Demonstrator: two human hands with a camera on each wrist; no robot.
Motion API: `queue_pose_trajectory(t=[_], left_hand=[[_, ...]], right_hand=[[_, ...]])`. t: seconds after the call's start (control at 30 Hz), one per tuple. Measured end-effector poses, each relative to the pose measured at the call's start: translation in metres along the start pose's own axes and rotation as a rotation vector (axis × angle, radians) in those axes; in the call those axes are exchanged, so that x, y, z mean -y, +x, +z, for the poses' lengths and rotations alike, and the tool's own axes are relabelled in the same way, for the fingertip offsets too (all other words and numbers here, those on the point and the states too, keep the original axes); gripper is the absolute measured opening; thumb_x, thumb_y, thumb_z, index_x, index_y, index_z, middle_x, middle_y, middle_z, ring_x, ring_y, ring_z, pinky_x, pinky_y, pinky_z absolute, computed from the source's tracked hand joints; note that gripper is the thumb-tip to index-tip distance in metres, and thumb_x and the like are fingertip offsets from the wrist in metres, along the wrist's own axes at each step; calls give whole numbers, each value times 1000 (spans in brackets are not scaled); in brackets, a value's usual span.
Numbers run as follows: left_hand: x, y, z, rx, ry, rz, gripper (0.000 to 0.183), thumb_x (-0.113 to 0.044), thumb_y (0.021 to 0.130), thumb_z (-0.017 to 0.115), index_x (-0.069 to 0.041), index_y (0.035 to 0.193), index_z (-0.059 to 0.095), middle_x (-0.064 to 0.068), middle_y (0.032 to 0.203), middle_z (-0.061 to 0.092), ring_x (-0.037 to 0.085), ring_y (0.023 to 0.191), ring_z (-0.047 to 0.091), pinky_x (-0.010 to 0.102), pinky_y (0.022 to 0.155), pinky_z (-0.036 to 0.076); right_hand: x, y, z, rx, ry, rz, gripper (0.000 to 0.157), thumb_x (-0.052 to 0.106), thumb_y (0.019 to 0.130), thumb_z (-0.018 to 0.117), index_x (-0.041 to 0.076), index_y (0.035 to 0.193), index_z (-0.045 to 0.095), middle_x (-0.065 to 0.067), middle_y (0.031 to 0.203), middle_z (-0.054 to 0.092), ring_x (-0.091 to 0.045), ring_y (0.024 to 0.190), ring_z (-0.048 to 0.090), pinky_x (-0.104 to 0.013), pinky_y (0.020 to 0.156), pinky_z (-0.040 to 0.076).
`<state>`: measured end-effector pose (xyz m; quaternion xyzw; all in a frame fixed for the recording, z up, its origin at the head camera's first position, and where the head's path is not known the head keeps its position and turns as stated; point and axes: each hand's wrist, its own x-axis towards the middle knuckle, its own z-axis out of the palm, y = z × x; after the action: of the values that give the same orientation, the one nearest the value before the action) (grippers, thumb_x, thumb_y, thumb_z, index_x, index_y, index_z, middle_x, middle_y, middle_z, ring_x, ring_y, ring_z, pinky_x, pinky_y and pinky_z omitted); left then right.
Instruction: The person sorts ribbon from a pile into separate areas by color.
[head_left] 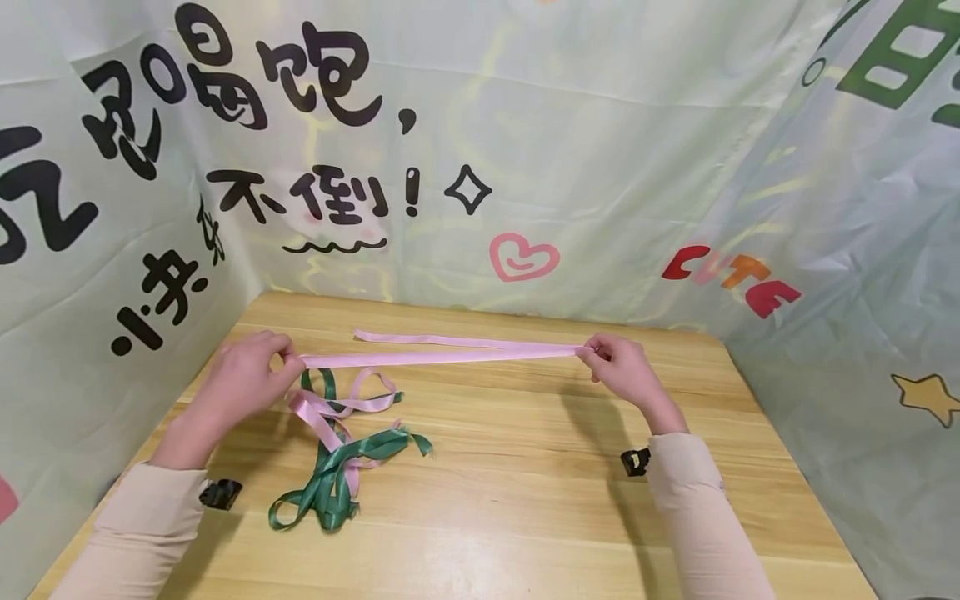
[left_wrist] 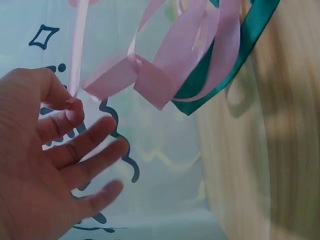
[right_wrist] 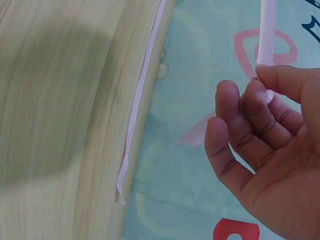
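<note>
a person's bare hands hold a pink ribbon stretched straight from side to side above a wooden table. the left hand pinches one end between thumb and forefinger, its other fingers spread apart; the right hand pinches the ribbon toward the other side, its remaining fingers loosely curled.

just behind runs a second pink strip, meeting the first near the right hand; whether the two are one piece cannot be told. on the person's side of the stretched ribbon, close to the left hand, lies a tangle of green ribbon and pink loops, with one green loop reaching right up to the taut length. pale sleeves cover both forearms, and a small black device sits at each wrist. around the table hangs a pale cloth with black characters, a pink heart, the word "cute" and a yellow star.

the left wrist view shows folds and overlaps in the pink loops that look small from the head. the right wrist view shows a blurred pink tail behind the right fingers, hidden from the head camera.
</note>
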<state>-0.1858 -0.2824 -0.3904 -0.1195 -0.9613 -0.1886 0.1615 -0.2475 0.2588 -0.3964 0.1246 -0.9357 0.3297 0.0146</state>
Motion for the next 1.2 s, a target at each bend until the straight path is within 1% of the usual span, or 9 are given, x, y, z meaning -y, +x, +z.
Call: queue_pose_trajectory(t=[0.13,0.27,0.37,0.5,0.7,0.87,1.0,1.07,1.2], left_hand=[[-1,0,2,8,-210,-58,14,-13,98,59,-11,88,69,8,84,69,21,68,55,36,62,44],[-2,0,5,33,-393,-117,19,-13,103,56,-7,92,71,8,83,70,13,71,58,27,64,45],[-2,1,7,40,-444,-142,23,-16,106,54,-5,93,70,9,86,74,11,77,65,22,70,49],[-1,2,9,47,-482,-178,30,-21,110,47,-3,96,67,10,91,74,11,84,70,20,74,55],[-2,5,13,89,-628,-204,34,-20,111,41,4,101,63,13,87,70,12,74,69,27,69,59],[-4,4,15,84,-615,-228,29,-21,110,45,1,101,62,11,74,63,17,56,57,32,51,50],[-4,4,16,81,-585,-253,30,-24,109,45,0,105,61,12,78,69,17,49,52,32,46,46],[-4,3,16,75,-566,-274,31,-26,109,44,0,108,61,16,80,71,16,48,51,32,46,45],[-5,2,16,22,-487,-309,33,-29,108,47,-2,108,66,17,96,72,15,61,52,31,54,45]], right_hand=[[0,-1,-1,-12,3,15,22,27,108,60,7,104,67,-14,74,65,-22,59,55,-33,58,41],[0,-2,-2,-15,14,23,22,27,108,60,7,104,66,-17,76,66,-30,64,60,-33,59,42],[-1,-2,-2,-14,17,26,23,28,108,60,6,105,65,-18,77,66,-33,67,63,-34,59,42],[-2,-2,-3,-25,11,37,25,30,108,60,5,105,66,-13,75,65,-27,65,61,-34,60,43],[-1,-1,-2,-25,22,29,25,28,107,61,4,106,66,-15,76,65,-32,67,63,-34,60,43],[0,-1,-1,-24,20,18,24,27,107,61,4,105,66,-20,78,66,-40,69,64,-33,60,42],[0,0,-1,-27,12,17,25,27,107,61,3,106,66,-18,77,66,-37,69,64,-33,60,42],[0,0,0,-25,10,19,26,28,107,61,2,107,66,-17,77,66,-34,68,64,-34,61,42],[1,0,0,-20,10,25,26,29,108,60,3,107,66,-19,78,66,-26,65,61,-34,61,42]])
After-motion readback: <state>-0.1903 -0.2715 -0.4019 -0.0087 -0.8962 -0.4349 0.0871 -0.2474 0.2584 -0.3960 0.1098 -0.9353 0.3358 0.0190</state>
